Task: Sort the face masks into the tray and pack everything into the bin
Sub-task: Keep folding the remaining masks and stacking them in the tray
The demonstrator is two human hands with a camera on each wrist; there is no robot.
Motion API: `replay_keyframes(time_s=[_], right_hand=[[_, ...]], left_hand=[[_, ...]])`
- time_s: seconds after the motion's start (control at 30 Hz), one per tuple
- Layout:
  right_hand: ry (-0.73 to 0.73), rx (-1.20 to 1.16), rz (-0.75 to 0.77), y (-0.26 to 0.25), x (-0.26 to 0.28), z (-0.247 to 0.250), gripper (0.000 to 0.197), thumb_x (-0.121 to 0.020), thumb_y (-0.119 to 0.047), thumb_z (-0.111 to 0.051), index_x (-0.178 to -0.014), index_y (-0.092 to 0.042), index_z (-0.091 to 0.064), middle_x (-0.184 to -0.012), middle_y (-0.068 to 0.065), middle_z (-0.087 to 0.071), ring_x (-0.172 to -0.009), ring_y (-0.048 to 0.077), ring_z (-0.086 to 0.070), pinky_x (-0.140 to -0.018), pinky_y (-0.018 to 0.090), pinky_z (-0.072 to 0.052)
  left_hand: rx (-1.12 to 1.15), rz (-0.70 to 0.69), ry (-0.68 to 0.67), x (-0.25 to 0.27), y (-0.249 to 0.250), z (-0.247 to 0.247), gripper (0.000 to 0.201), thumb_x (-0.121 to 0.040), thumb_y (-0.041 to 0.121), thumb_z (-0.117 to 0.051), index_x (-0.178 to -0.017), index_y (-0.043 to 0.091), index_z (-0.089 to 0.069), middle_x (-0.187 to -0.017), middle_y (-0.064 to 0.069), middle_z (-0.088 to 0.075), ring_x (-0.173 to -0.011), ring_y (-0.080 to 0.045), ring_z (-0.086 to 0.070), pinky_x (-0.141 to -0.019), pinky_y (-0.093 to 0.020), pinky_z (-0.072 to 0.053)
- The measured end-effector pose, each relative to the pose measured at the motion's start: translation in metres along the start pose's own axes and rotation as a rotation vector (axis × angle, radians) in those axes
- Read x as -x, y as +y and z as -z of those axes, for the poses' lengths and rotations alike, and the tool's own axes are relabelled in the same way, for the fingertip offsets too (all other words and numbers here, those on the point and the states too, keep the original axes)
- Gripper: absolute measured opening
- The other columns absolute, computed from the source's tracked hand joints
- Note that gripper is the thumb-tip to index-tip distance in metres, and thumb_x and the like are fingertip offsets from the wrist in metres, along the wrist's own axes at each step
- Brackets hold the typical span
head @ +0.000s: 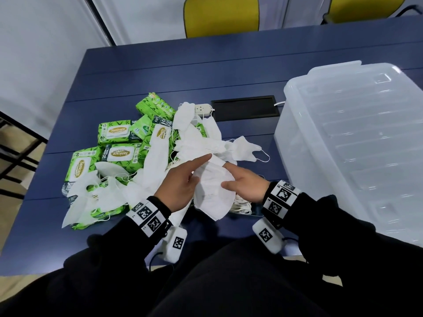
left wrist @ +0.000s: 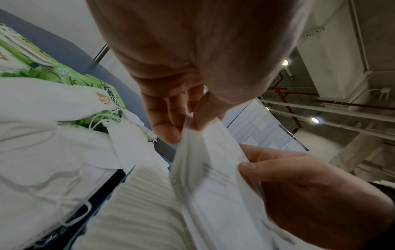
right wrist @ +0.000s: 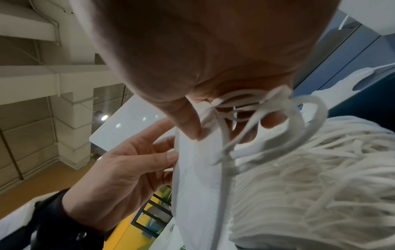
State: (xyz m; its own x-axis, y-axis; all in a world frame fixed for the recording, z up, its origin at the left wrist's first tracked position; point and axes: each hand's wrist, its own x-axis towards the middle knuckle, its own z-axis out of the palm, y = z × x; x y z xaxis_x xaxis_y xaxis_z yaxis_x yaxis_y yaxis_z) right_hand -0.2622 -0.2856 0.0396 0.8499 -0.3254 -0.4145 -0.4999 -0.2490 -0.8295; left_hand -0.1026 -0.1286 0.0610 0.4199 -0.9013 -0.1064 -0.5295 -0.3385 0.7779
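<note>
I hold one white face mask (head: 212, 191) (left wrist: 213, 186) (right wrist: 196, 169) upright between both hands above the blue table (head: 137, 72). My left hand (head: 183, 181) (left wrist: 171, 110) pinches its top left edge, index finger stretched forward. My right hand (head: 245, 186) (right wrist: 192, 110) grips its right side with the thumb in front, ear loops (right wrist: 267, 108) tangled around the fingers. Just under the mask lies a neat stack of masks (head: 242, 205) (left wrist: 132, 203) (right wrist: 320, 169); what it rests on is hidden. A loose heap of masks (head: 196, 143) spreads to the left and behind.
Several green wipes packs (head: 116, 131) lie mixed into the heap at the left. A large clear plastic bin (head: 297, 133) fills the right side. Behind the heap are a white power strip (head: 202, 109) and a black cable hatch (head: 245, 108). Yellow chairs (head: 219, 14) stand beyond the table.
</note>
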Motion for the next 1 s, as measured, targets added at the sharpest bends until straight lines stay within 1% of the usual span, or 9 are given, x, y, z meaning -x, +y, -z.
replay_keyframes(time_s=[0.07, 0.13, 0.27, 0.37, 0.5, 0.63, 0.73, 0.87, 1.0], right_hand=[[-0.01, 0.012, -0.001, -0.005, 0.0, -0.002, 0.062, -0.082, -0.051, -0.05, -0.141, -0.034, -0.046, -0.137, -0.006, -0.06, -0.127, 0.019, -0.054, -0.112, 0.045, -0.04], [-0.001, 0.008, 0.004, -0.009, -0.003, -0.006, 0.067, -0.08, -0.059, -0.044, -0.138, -0.026, -0.048, -0.138, -0.002, -0.059, -0.13, 0.021, -0.051, -0.113, 0.048, -0.037], [-0.03, 0.071, 0.009, -0.012, -0.009, -0.013, 0.077, -0.077, -0.061, -0.039, -0.139, -0.017, -0.044, -0.138, 0.009, -0.057, -0.131, 0.027, -0.049, -0.112, 0.051, -0.037], [-0.075, 0.152, 0.009, -0.018, -0.011, -0.015, 0.072, -0.081, -0.055, -0.039, -0.14, -0.015, -0.041, -0.135, 0.012, -0.058, -0.128, 0.029, -0.052, -0.109, 0.051, -0.038], [-0.094, 0.157, 0.031, -0.02, -0.016, -0.016, 0.057, -0.085, -0.048, -0.041, -0.13, -0.013, -0.043, -0.128, 0.009, -0.06, -0.12, 0.03, -0.055, -0.104, 0.051, -0.041], [-0.116, 0.12, 0.054, -0.019, -0.021, -0.016, 0.041, -0.089, -0.041, -0.049, -0.121, -0.016, -0.046, -0.119, 0.008, -0.063, -0.114, 0.029, -0.057, -0.101, 0.047, -0.045], [-0.126, 0.118, 0.049, -0.02, -0.025, -0.017, 0.04, -0.093, -0.038, -0.054, -0.127, -0.017, -0.053, -0.123, 0.002, -0.064, -0.119, 0.025, -0.057, -0.103, 0.041, -0.044], [-0.135, 0.178, 0.082, -0.019, -0.027, -0.021, 0.042, -0.096, -0.037, -0.053, -0.133, -0.018, -0.055, -0.129, 0.002, -0.064, -0.122, 0.023, -0.056, -0.106, 0.04, -0.042], [-0.124, 0.223, 0.119, -0.018, -0.028, -0.028, 0.044, -0.099, -0.033, -0.052, -0.139, -0.016, -0.048, -0.136, 0.004, -0.059, -0.127, 0.024, -0.052, -0.11, 0.045, -0.039]], left_hand=[[-0.011, -0.019, 0.005, -0.001, 0.002, 0.001, 0.065, -0.092, -0.011, -0.05, -0.145, 0.026, -0.058, -0.132, -0.004, -0.068, -0.108, -0.003, -0.047, -0.082, 0.001, -0.035], [-0.019, -0.049, -0.017, -0.002, 0.004, 0.0, 0.065, -0.089, -0.013, -0.049, -0.141, 0.026, -0.061, -0.136, 0.004, -0.065, -0.11, 0.0, -0.046, -0.085, 0.002, -0.033], [0.017, -0.036, -0.057, -0.004, 0.002, 0.003, 0.056, -0.091, -0.009, -0.051, -0.132, 0.027, -0.068, -0.121, 0.01, -0.069, -0.076, 0.007, -0.057, -0.075, -0.008, -0.039], [0.023, -0.002, -0.062, -0.005, -0.007, 0.009, 0.046, -0.097, 0.002, -0.058, -0.127, 0.033, -0.07, -0.106, 0.013, -0.071, -0.082, -0.001, -0.061, -0.077, -0.019, -0.046], [0.054, 0.08, -0.07, -0.005, -0.009, 0.021, 0.032, -0.098, 0.011, -0.064, -0.126, 0.027, -0.069, -0.08, 0.01, -0.067, -0.067, -0.023, -0.063, -0.059, -0.031, -0.058], [0.029, 0.105, -0.081, -0.007, -0.01, 0.034, 0.013, -0.098, 0.015, -0.066, -0.109, 0.021, -0.07, -0.084, 0.0, -0.072, -0.053, -0.012, -0.059, -0.052, -0.028, -0.053], [0.018, 0.121, -0.079, -0.004, -0.012, 0.039, 0.006, -0.097, 0.018, -0.067, -0.102, 0.022, -0.068, -0.082, 0.0, -0.073, -0.052, -0.017, -0.06, -0.054, -0.035, -0.058], [0.058, 0.13, -0.084, 0.002, -0.016, 0.042, 0.006, -0.098, 0.017, -0.067, -0.101, 0.022, -0.069, -0.08, -0.005, -0.074, -0.064, -0.031, -0.066, -0.062, -0.042, -0.061], [0.086, 0.105, -0.1, 0.007, -0.019, 0.045, 0.002, -0.098, 0.022, -0.068, -0.096, 0.022, -0.07, -0.076, -0.01, -0.073, -0.062, -0.024, -0.062, -0.064, -0.041, -0.058]])
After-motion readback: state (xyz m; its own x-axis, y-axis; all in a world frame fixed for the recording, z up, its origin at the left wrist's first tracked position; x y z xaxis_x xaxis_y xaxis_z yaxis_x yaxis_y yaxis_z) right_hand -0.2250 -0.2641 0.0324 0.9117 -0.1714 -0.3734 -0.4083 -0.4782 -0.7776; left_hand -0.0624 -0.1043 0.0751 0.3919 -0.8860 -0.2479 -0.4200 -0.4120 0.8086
